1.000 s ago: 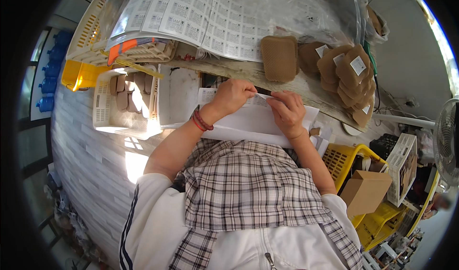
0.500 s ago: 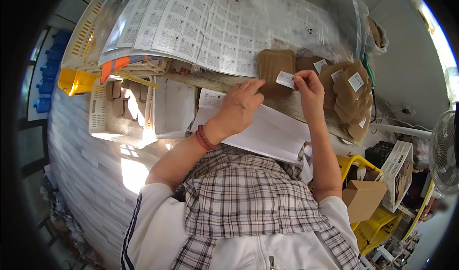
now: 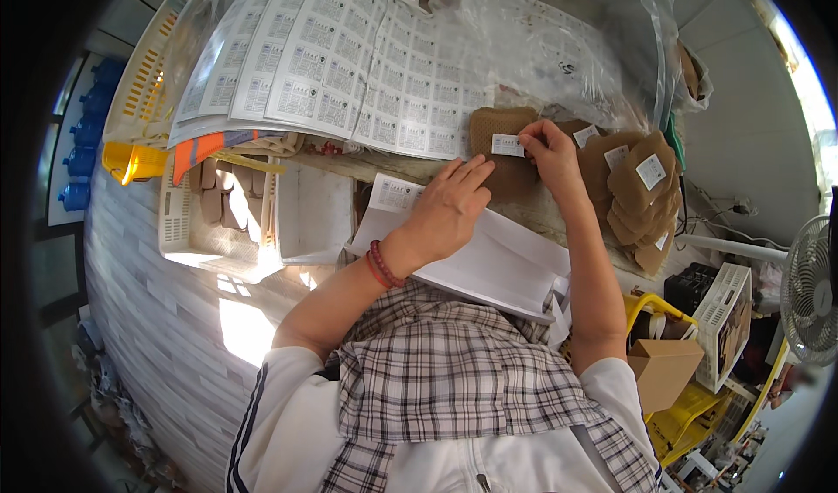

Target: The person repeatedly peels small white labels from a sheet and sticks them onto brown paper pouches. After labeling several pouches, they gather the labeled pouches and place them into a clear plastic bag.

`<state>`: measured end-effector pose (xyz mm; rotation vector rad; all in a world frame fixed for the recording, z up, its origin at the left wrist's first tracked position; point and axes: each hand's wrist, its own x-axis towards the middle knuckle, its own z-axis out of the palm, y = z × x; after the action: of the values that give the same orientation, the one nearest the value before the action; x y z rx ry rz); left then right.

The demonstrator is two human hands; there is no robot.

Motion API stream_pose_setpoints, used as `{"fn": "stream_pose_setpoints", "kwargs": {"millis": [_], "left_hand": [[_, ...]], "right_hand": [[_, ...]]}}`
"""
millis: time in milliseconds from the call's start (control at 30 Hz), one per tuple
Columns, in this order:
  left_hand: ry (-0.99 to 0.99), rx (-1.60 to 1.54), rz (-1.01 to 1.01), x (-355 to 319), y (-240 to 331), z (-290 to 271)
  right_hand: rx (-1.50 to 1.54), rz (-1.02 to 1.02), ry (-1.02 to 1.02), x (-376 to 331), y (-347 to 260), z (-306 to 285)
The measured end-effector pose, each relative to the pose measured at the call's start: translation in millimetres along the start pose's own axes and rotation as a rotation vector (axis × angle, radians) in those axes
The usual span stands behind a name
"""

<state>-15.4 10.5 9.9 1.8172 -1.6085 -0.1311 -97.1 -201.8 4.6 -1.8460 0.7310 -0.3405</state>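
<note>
A brown textured pad with rounded corners lies at the table's near edge. Over its upper part is a small white printed label, and my right hand pinches the label's right end between thumb and fingertips. Whether the label's far end is stuck down I cannot tell. My left hand rests with its fingers stretched out, fingertips at the pad's lower left side. Beneath that hand, across my lap, is a white label sheet, mostly bare, with a few printed labels left at its upper left end.
Several overlapping brown pads bearing white labels are piled at the right. Printed label sheets cover the table's left side, beside clear plastic wrapping. A cream crate holds brown pieces at lower left. Right stand a cardboard box and a fan.
My right hand has brought the label left and levelled it over the pad. The left hand has moved slightly right and down, its fingers now straighter against the pad.
</note>
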Motion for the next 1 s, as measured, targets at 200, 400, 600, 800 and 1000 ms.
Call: {"fn": "stream_pose_setpoints", "kwargs": {"millis": [200, 400, 600, 800, 1000], "left_hand": [[0.008, 0.014, -0.001, 0.2, -0.8, 1.7], [0.013, 0.016, -0.003, 0.8, -0.5, 2.1], [0.018, 0.002, -0.008, 0.7, 0.3, 2.1], [0.016, -0.035, -0.010, 1.5, 0.1, 0.4], [-0.040, -0.082, -0.045, 6.8, 3.8, -7.2]], "right_hand": [[0.103, 0.039, -0.026, 0.6, 0.5, -1.0], [0.118, 0.035, -0.030, 1.6, 6.1, -1.3], [-0.012, -0.005, 0.008, 2.6, 10.6, 1.9], [-0.132, -0.033, 0.043, -0.4, 3.9, 3.9], [-0.201, -0.073, 0.072, -3.9, -3.4, 5.4]]}}
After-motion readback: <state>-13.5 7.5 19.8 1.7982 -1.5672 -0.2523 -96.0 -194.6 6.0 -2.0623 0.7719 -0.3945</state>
